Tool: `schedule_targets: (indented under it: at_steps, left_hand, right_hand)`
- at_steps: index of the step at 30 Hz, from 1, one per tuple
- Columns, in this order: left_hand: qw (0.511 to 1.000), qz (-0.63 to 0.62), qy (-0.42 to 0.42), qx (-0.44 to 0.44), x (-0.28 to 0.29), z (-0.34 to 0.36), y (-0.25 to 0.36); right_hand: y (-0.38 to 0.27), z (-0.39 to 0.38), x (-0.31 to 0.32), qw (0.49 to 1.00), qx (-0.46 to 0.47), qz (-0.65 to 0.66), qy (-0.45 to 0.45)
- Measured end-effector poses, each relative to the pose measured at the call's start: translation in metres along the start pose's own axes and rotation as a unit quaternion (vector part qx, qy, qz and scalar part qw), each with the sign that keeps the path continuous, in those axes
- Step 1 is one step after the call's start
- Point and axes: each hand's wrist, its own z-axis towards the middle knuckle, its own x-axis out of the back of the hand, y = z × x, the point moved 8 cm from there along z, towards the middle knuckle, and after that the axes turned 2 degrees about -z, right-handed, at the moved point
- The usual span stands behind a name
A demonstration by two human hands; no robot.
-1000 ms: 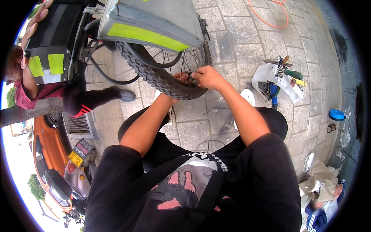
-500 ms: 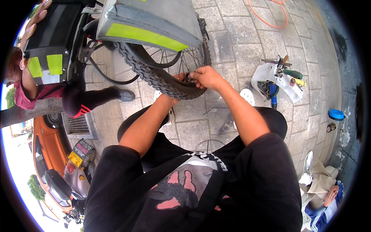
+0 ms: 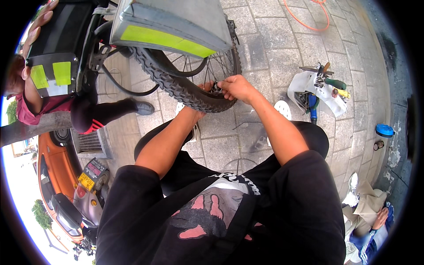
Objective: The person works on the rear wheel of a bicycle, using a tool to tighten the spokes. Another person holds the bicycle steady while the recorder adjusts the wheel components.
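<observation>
A knobbly black bicycle tire with its spoked wheel is in front of me, partly under a grey box with a yellow-green strip. My right hand is closed, its thumb and fingertips pinched at a small dark metal part by the wheel's spokes. What exactly the fingertips grip is too small to make out. Behind the tire reaches my left hand; a few of its fingers show through the wheel near that part, while the tire covers the rest.
A whitish container of hand tools stands on the paving to the right. Beyond it lie a blue round object and an orange hose. A person in a red top is at the left; another person sits lower right.
Both of my hands stay at the wheel, with hardly any shift of the right fingers. The person at the lower right has moved slightly.
</observation>
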Motion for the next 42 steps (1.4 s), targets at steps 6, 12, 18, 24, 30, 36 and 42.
schedule_targets:
  at_steps: [6,12,18,24,30,36,42]
  left_hand:
    - [0.996,0.054,0.066,0.000,-0.026,-0.020,0.001]
    - [0.997,0.053,0.041,0.032,-0.031,-0.020,-0.001]
    - [0.997,0.056,0.046,0.013,-0.036,-0.023,0.000]
    - [0.997,0.064,0.032,0.032,-0.032,-0.016,-0.002]
    - [0.997,0.033,0.066,0.029,-0.030,-0.023,-0.005]
    - [0.998,-0.026,-0.001,0.052,-0.027,-0.015,-0.011]
    - [0.999,0.004,-0.011,0.041,-0.029,-0.014,-0.008]
  right_hand:
    - [-0.008,-0.006,0.004,0.999,0.031,0.002,0.020]
    - [-0.027,-0.013,-0.001,0.992,0.059,-0.102,0.052]
    - [-0.027,-0.012,-0.002,0.981,0.087,-0.153,0.079]
    - [-0.016,-0.010,0.000,0.997,0.040,-0.052,0.033]
    - [-0.045,-0.024,-0.007,0.938,0.179,-0.270,0.120]
    - [-0.015,-0.013,-0.002,0.998,0.041,-0.034,0.042]
    - [-0.031,-0.017,-0.006,0.965,0.146,-0.190,0.111]
